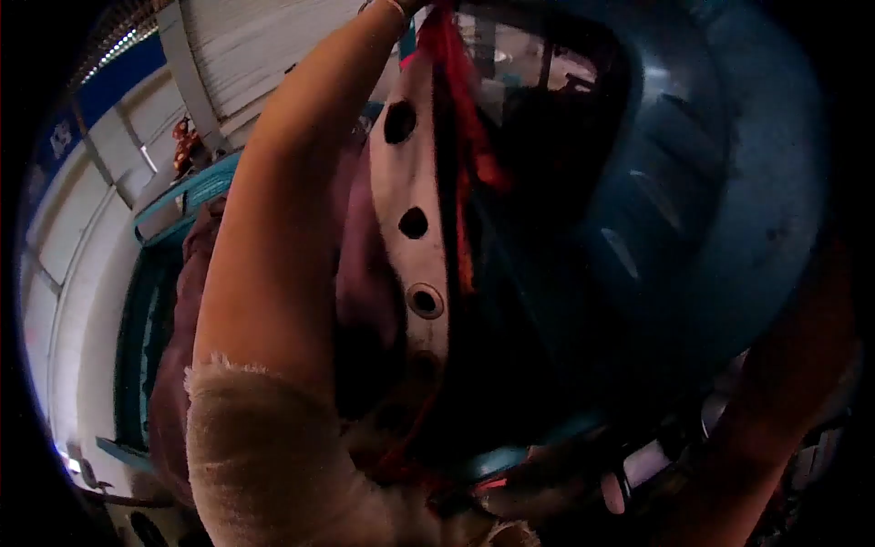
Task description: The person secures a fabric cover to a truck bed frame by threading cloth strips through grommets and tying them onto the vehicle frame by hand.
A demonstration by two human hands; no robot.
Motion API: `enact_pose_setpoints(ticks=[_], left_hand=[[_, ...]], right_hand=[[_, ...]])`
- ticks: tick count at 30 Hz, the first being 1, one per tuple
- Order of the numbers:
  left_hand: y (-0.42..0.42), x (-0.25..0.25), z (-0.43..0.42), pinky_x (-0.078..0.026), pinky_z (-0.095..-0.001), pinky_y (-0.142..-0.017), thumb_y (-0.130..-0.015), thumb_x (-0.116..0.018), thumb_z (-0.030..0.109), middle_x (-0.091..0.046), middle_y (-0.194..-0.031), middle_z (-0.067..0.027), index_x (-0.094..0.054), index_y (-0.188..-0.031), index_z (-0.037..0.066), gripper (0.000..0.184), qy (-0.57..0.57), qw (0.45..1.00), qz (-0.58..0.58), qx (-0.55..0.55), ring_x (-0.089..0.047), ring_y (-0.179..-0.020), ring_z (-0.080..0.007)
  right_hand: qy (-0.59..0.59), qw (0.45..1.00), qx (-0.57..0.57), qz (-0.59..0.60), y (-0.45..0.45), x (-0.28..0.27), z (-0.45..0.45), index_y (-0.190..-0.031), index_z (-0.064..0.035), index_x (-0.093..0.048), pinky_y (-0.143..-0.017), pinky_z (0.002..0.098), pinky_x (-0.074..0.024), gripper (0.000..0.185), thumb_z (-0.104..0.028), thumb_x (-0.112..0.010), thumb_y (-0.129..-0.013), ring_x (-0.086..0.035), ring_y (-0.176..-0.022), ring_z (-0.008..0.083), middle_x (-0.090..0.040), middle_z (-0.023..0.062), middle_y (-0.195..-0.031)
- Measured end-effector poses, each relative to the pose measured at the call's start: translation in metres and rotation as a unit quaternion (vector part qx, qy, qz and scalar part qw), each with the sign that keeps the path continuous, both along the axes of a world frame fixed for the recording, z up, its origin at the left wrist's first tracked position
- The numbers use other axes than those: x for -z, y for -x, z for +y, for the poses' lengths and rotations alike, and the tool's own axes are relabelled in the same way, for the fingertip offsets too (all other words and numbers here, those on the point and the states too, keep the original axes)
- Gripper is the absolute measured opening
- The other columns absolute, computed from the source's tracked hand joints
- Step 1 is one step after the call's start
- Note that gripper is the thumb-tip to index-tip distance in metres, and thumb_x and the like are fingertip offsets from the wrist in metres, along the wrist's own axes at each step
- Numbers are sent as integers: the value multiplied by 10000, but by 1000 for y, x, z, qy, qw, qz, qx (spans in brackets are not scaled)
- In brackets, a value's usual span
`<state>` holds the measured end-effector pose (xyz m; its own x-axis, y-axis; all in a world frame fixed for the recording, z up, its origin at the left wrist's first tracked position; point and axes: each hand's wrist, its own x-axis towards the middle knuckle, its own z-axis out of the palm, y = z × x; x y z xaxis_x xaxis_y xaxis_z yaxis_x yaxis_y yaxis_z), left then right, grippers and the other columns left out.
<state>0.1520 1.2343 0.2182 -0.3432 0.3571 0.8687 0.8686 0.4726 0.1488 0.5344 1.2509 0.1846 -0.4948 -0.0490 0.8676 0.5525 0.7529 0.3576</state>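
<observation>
My left arm rises from a frayed pale sleeve to the top edge, with a band at the wrist. Only the base of my left hand shows; its fingers are outside the frame. It is nearest the top of a pale strip with several round holes, one with a metal ring. Red cloth hangs beside the strip. A large, curved, glossy blue object with a dark opening or window fills the right. My right forearm is in shadow at the lower right; my right hand is not visible.
Behind my left arm are a teal frame and dark purplish cloth. Pale wall panels and a blue band are at left. Blurred small objects lie at lower right.
</observation>
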Motion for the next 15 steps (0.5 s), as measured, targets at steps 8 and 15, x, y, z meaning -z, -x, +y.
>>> enact_pose_setpoints(ticks=[8, 15], left_hand=[[49, 42, 6, -401, -600, -896, -935, -537, 313, -328, -1431, -290, 9, -1500, 97, 814, 8, 971, -31, 239, -495, -1161, -463], [-23, 207, -121, -437, -488, -928, -992, -439, 331, -416, -1364, -238, -272, -1468, 104, 553, 197, 969, 135, -69, -535, -1104, -365]], right_hand=[[19, 1000, -11, 12, -5, 9, 5, -1152, -50, -612, -893, 371, -470, 328, -234, -602, -882, -607, -1001, 240, -618, 151, -1096], [27, 1000, -7, 7, -10, 16, 14, -1168, -44, -604, -896, 376, -466, 349, -254, -593, -889, -606, -1004, 238, -618, 152, -1104]])
